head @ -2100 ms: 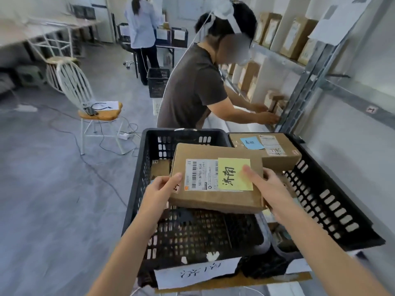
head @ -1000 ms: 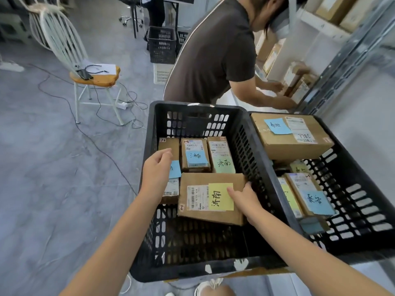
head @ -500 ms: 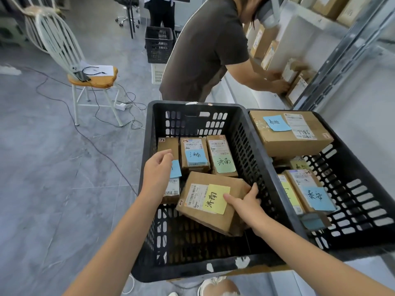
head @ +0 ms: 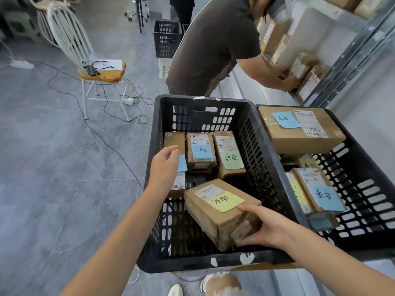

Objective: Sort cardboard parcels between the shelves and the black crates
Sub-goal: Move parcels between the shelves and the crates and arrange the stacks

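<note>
Cardboard, taped along its edges and marked with a yellow note, the parcel (head: pixel 222 212) is inside the left black crate (head: pixel 192 263). It sits tilted in the near half, not yet lying flat on the floor. Your right hand (head: pixel 263 229) grasps its near corner, thumb on top beside the note and fingers wrapped under the end. That grip lets you swing the box and lower it without covering the label.

Your left hand (head: pixel 164 165) hangs relaxed and holds nothing. It hovers over the leftmost parcel (head: pixel 174 139) of a row of three at the far wall, and whether it touches that box cannot be told. It looks ready to steady the row or guide the newcomer in beside it.

The handwriting on your yellow note matches that on the green-noted parcel (head: pixel 229 154), which is likely why this crate is the destination. The right crate (head: pixel 367 210), touching the first, holds differently marked boxes under a large parcel (head: pixel 299 133).

Beyond, another person (head: pixel 213 45) bends to the shelves (head: pixel 316 22), both hands on a box there.
</note>
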{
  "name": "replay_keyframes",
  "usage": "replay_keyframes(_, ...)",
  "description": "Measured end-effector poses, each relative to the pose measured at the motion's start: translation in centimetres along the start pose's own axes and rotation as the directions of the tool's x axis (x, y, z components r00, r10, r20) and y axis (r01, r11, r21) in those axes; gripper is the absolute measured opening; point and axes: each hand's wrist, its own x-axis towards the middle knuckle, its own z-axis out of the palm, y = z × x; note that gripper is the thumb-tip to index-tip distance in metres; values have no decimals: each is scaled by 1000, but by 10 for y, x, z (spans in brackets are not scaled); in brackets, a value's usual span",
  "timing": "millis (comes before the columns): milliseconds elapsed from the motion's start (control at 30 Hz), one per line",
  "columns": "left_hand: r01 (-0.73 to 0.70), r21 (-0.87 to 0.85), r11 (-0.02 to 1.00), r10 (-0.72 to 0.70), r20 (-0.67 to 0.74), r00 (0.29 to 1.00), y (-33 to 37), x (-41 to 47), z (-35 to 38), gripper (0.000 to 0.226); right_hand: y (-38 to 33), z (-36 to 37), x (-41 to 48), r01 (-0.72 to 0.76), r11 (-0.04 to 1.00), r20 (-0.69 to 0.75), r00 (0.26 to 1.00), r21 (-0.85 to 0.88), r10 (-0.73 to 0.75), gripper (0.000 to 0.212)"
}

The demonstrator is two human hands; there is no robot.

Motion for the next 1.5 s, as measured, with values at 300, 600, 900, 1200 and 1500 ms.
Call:
replay_keyframes(300, 6, -1, 1000, -6, -23, 1000, 2, 1, 2, 35, 3, 15, -8, 24, 981, 45, 998, 192, -33, 45)
replay_keyframes(600, 6, 19, 1000, -6, -21, 1000, 2, 0, 1, 34, 9, 22, -3, 110, 960, -33, 994, 258, -105, 41)
replay_keyframes(900, 21, 10, 1000, -21, -7, 1000, 1, 2, 0, 33, 11, 20, -1, 123, 944, -79, 991, 306, -103, 48)
replay_keyframes(1200, 1, 26, 1000, -1, 9, 1000, -1, 6, 4, 34, 11, 27, 11, 58, 965, 9, 998, 255, -62, 42)
replay_keyframes(1500, -20, 39, 999, 19, 35, 999, -2, 7, 9, 34, 14, 52, 69, 18, 986, -141, 989, -168, -42, 54)
